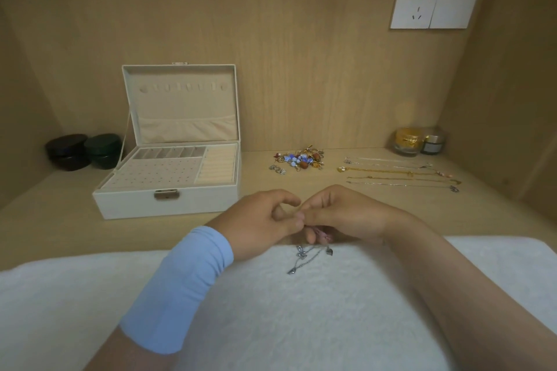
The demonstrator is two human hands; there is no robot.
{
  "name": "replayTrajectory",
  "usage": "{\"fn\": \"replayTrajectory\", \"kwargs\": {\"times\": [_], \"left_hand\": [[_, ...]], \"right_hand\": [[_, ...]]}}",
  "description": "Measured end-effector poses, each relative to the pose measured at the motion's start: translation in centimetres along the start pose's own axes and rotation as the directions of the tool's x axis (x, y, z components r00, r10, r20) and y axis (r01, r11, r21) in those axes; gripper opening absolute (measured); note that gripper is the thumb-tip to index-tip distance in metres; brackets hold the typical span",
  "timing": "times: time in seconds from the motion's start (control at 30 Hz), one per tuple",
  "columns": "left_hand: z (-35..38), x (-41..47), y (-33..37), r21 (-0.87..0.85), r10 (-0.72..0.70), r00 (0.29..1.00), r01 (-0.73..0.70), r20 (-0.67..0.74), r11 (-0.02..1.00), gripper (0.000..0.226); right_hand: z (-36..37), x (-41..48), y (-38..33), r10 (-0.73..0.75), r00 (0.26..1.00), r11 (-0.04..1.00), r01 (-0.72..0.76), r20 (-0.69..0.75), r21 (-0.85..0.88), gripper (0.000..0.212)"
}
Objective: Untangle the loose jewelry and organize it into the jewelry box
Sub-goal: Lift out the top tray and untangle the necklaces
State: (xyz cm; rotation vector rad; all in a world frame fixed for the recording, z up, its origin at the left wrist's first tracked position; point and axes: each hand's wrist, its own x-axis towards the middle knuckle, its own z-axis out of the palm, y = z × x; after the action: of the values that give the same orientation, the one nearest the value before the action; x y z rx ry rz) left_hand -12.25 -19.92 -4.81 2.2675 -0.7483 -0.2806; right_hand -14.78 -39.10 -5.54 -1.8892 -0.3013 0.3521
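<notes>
Your jewelry box point(168, 205) is cream, your surface point(60, 214) tan wood-grain, the towel point(301, 325) white, your wristband point(180, 286) pale blue, the chain point(307, 259) silver, the earring heap point(301, 159) blue, brown and gold.

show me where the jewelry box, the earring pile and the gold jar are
jewelry box point(208, 202): head view, front wall right of the clasp
earring pile point(300, 159): head view, blue beads in the heap's middle
gold jar point(407, 139): head view, its gold front
</notes>
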Motion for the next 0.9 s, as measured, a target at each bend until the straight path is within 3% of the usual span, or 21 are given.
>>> {"fn": "replayTrajectory", "kwargs": {"times": [0.13, 0.47, 0.63, 0.73, 0.9], "left_hand": [[-0.5, 0.0, -1.2, 0.05, -0.003, 0.997, 0.007, -0.082, 0.999, 0.011], [-0.9, -1.0, -2.3, -0.07, -0.056, 0.979, 0.043, -0.195, 0.997, 0.018], [-1.1, -1.0, -2.4, -0.061, -0.052, 0.959, 0.036, -0.277, 0.998, 0.013], [-1.0, -0.9, -2.2, -0.166, -0.085, 0.94, 0.031, -0.329, 0.986, 0.015], [-1.0, -0.8, -1.9, -0.386, -0.175, 0.944, 0.056, -0.281, 0.921, 0.02]], "right_hand": [[-0.9, -0.4, 0.1, 0.03, 0.999, 1.0, -0.03, -0.025, -0.001, 0.023], [-0.7, -0.5, -0.1, 0.012, 0.997, 0.994, -0.019, -0.071, -0.104, 0.013], [-0.3, -0.5, -0.2, 0.007, 0.985, 0.991, -0.03, -0.175, -0.129, 0.009], [0.0, -0.5, -0.4, -0.023, 0.976, 0.995, 0.001, -0.214, -0.103, 0.008], [0.2, -0.5, -0.7, -0.087, 0.97, 0.994, 0.07, -0.226, -0.081, 0.015]]}}
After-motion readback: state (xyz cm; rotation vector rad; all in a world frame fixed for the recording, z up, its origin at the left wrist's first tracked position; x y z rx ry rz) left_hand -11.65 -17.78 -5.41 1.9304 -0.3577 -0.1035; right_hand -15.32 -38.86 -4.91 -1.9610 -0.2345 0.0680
